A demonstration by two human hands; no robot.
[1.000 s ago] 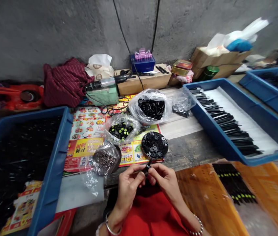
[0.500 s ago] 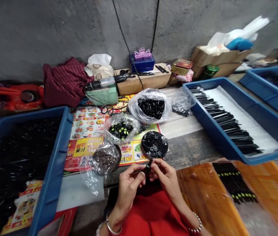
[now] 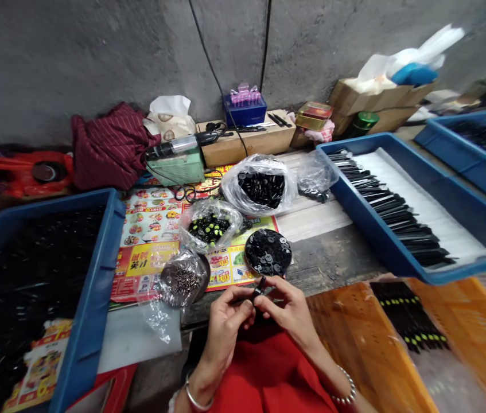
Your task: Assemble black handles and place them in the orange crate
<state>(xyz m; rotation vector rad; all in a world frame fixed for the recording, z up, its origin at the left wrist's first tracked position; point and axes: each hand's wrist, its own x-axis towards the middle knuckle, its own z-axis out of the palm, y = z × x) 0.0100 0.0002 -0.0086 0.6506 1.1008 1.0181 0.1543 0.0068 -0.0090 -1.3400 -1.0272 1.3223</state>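
Observation:
A small black part [image 3: 259, 288] is pinched between my two hands at the front edge of the table. My left hand [image 3: 230, 321] grips it from the left, and my right hand [image 3: 284, 307] closes on it from the right. Just beyond my fingers lies a round dish of flat black pieces [image 3: 268, 252]. To its left are an open bag of black and green pieces [image 3: 211, 227] and a bag of small metal pins [image 3: 183, 281]. Behind them stands a larger plastic bag of black pieces [image 3: 264, 186].
Blue trays flank the work area: the left tray [image 3: 116, 229] holds many black parts, the right tray [image 3: 354, 195] a row of long black pieces. An orange crate [image 3: 350, 338] is at the lower right. A power screwdriver [image 3: 182, 144] lies behind.
The view has shifted slightly. The fingers of my right hand have moved a little on the black part, with the thumb now closer to my left hand.

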